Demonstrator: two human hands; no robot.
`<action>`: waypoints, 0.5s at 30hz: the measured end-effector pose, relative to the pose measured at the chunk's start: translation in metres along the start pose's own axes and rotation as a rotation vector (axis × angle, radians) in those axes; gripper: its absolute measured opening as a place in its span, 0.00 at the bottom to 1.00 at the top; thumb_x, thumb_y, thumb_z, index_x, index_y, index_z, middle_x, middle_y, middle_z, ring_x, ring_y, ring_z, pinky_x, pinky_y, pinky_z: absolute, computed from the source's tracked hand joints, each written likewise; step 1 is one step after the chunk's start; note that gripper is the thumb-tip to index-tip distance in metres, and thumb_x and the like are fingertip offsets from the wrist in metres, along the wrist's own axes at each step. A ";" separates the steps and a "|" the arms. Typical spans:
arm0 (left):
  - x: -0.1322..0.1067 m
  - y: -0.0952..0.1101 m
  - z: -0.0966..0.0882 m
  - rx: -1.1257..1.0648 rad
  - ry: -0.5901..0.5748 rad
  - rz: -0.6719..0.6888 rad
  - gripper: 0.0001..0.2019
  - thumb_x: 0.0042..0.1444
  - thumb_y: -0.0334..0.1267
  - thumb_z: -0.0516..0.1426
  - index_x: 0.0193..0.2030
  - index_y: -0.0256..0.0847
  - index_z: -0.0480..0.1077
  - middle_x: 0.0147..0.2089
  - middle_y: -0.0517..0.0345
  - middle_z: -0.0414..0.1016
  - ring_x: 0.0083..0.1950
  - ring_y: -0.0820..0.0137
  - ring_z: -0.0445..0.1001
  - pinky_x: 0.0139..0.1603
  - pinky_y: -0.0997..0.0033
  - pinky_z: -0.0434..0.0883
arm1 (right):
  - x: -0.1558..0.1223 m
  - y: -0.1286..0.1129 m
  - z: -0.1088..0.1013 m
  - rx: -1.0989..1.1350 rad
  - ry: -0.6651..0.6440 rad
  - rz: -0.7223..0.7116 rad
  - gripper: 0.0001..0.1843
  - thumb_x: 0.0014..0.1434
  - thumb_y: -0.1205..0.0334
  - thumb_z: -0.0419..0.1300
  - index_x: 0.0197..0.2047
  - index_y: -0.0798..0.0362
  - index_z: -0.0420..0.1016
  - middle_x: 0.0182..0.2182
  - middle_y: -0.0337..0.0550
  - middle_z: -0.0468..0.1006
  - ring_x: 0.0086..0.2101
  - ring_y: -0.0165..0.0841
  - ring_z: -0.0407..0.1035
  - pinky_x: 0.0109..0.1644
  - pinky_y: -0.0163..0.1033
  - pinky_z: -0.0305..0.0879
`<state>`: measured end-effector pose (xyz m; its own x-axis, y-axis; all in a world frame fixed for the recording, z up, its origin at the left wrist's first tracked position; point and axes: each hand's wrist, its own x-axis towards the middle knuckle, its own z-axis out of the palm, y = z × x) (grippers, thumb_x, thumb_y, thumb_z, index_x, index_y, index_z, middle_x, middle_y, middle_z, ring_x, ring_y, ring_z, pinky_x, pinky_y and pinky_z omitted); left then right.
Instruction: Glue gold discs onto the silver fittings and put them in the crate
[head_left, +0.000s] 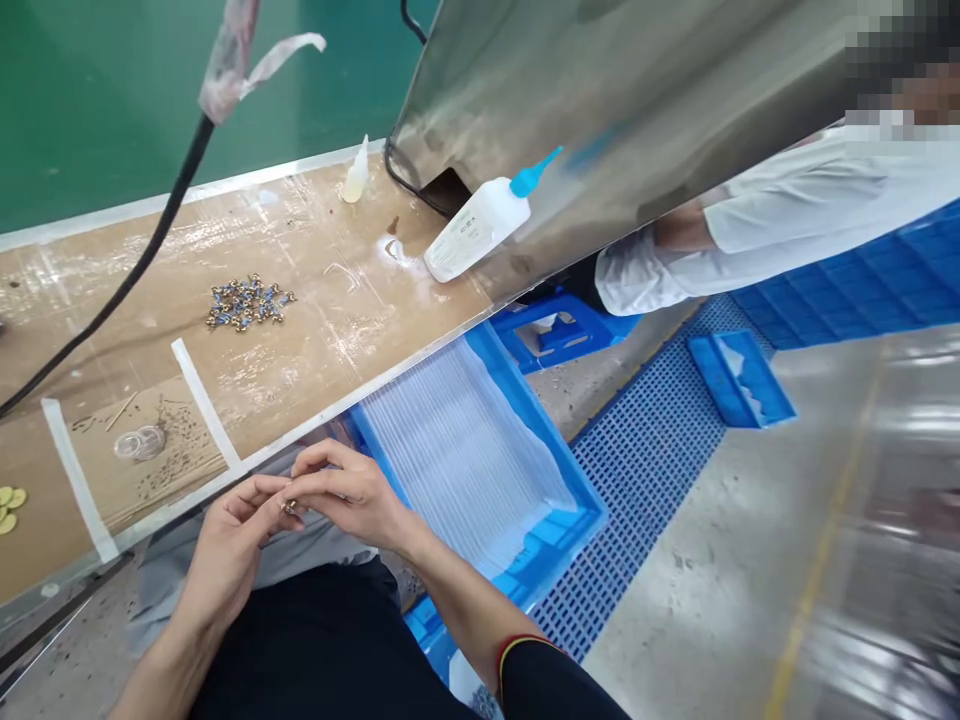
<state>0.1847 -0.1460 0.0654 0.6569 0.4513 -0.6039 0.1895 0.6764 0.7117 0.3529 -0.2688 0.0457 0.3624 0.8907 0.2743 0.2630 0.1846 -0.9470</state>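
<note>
Just off the bench's front edge, my left hand (238,540) and my right hand (349,490) meet at the fingertips. Between them they pinch a small brass-coloured metal part (289,507); its exact kind is too small to make out. Up on the bench lies a loose pile of small brass and blue metal parts (250,303). Nearer my left hand, a taped-off patch of brown board (112,480) carries small round clear dishes (140,443), a thin stick and scattered dark specks.
A white bottle with a blue nozzle (480,228) leans against a metal panel (600,100). Behind it stands a small dropper bottle (356,175). Below on the right is a blue crate (592,510) with ribbed clear sheets. A black cable (150,250) crosses the left. Another person's sleeve (810,210) shows right.
</note>
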 end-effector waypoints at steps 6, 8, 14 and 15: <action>-0.001 -0.002 0.006 0.059 -0.055 -0.032 0.23 0.63 0.51 0.76 0.58 0.39 0.87 0.54 0.40 0.88 0.48 0.58 0.85 0.44 0.66 0.87 | -0.027 0.018 -0.026 0.233 0.289 0.369 0.07 0.68 0.51 0.77 0.46 0.43 0.91 0.50 0.44 0.86 0.48 0.38 0.83 0.54 0.45 0.84; -0.004 -0.001 0.005 0.089 -0.064 -0.024 0.22 0.64 0.52 0.74 0.57 0.38 0.87 0.55 0.38 0.88 0.50 0.57 0.85 0.44 0.65 0.87 | -0.036 0.041 -0.050 0.240 0.503 0.546 0.16 0.62 0.44 0.80 0.44 0.45 0.88 0.47 0.44 0.87 0.43 0.38 0.83 0.51 0.48 0.85; -0.008 -0.004 -0.006 0.170 -0.037 -0.011 0.20 0.65 0.53 0.74 0.55 0.40 0.87 0.53 0.41 0.89 0.49 0.58 0.85 0.47 0.64 0.86 | -0.034 0.135 -0.136 0.003 0.754 0.789 0.22 0.63 0.42 0.74 0.46 0.52 0.84 0.42 0.45 0.88 0.41 0.36 0.83 0.58 0.48 0.83; -0.008 -0.004 -0.008 0.189 -0.053 -0.006 0.21 0.65 0.53 0.74 0.54 0.40 0.87 0.53 0.41 0.89 0.49 0.58 0.85 0.48 0.63 0.86 | -0.029 0.149 -0.145 -0.038 0.745 0.833 0.20 0.66 0.44 0.73 0.46 0.53 0.83 0.41 0.45 0.88 0.41 0.36 0.83 0.57 0.47 0.83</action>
<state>0.1731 -0.1476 0.0641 0.6919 0.4129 -0.5923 0.3238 0.5557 0.7657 0.5113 -0.3279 -0.0794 0.8801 0.2568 -0.3994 -0.2889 -0.3778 -0.8796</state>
